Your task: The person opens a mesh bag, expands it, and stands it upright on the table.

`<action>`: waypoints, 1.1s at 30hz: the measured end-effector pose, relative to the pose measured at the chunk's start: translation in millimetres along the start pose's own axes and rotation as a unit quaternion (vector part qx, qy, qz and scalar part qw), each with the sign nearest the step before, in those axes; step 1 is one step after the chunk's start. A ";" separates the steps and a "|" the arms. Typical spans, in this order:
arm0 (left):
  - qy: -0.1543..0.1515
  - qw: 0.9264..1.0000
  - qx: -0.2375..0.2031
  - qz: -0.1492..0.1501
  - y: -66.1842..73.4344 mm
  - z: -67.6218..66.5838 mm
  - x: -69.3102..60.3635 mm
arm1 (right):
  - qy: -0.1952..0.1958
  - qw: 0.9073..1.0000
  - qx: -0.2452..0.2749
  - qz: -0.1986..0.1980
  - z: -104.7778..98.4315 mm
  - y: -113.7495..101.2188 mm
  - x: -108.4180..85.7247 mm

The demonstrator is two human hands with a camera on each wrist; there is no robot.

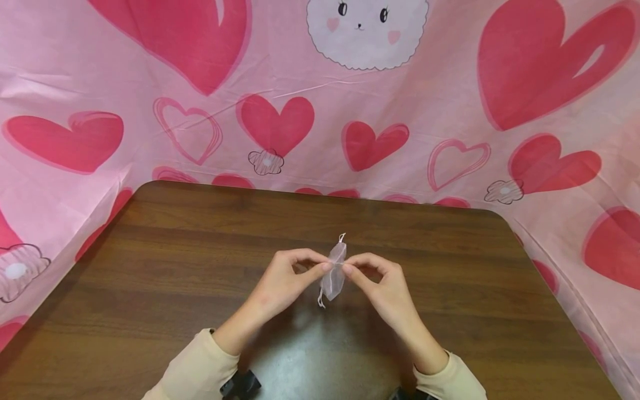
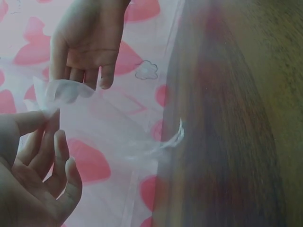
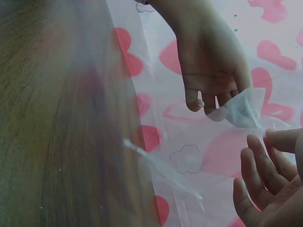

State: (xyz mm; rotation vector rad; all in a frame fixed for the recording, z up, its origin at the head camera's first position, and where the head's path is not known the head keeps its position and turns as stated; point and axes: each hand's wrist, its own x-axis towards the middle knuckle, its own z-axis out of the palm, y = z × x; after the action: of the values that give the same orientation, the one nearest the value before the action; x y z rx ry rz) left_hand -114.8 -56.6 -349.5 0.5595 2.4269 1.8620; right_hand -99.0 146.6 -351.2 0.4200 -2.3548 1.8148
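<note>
A small sheer white pouch [image 1: 333, 283] is held above the table between both hands, with a white drawstring loop [image 1: 342, 238] at its far end and another at its near end. The left hand [image 1: 287, 280] pinches one side of the pouch between thumb and index finger; the right hand [image 1: 382, 283] pinches the opposite side the same way. Through the left wrist view, the pouch [image 2: 113, 118] spreads thin and see-through from the fingertips, its cord [image 2: 177, 137] hanging free. The right wrist view has the pouch's edge [image 3: 245, 109] raised between the hands.
A dark brown wooden table [image 1: 150, 250] with rounded far corners lies under the hands. Pink cloth [image 1: 280, 72] printed with red hearts hangs behind it and along both sides. Black wrist-worn devices show by the beige sleeves [image 1: 200, 366].
</note>
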 end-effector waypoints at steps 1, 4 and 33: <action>0.001 1.000 -0.006 -0.002 0.2 0.2 -0.2 | -0.003 1.000 0.003 0.002 0.3 0.3 -0.2; 0.004 1.000 -0.019 -0.005 1.0 1.1 -0.4 | -0.010 1.000 0.008 0.013 1.4 0.5 -1.1; 0.007 1.000 -0.013 0.009 2.2 2.0 -2.3 | -0.001 1.000 -0.021 0.013 2.7 -0.1 -2.0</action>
State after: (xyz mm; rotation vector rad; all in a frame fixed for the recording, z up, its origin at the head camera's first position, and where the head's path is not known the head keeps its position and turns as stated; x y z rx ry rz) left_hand -111.7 -55.0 -348.5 0.5698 2.4114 1.9079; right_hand -96.9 144.3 -352.4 0.3865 -2.4054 1.7743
